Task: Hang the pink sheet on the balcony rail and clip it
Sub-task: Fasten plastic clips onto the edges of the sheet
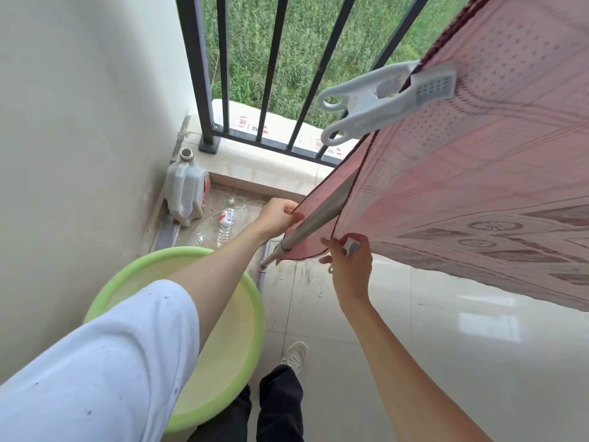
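The pink sheet [462, 173] with a dark red hem and woven pattern hangs over a silver pole [314, 224] that slants down from the right. A large white clip [382, 100] is clamped on the sheet's upper edge. My left hand [277, 215] pinches the sheet's corner on the far side of the pole. My right hand [349, 263] grips the near hem together with a small white clip [351, 247], mostly hidden in the fingers. The black balcony rail [271, 74] stands behind.
A light green basin [251, 301] sits on the floor below my left arm. A white plastic jug [186, 193] and clear bottles [226, 221] lie in the wet corner by the wall. Glossy tiles, my shoe [294, 355] and grass beyond the bars.
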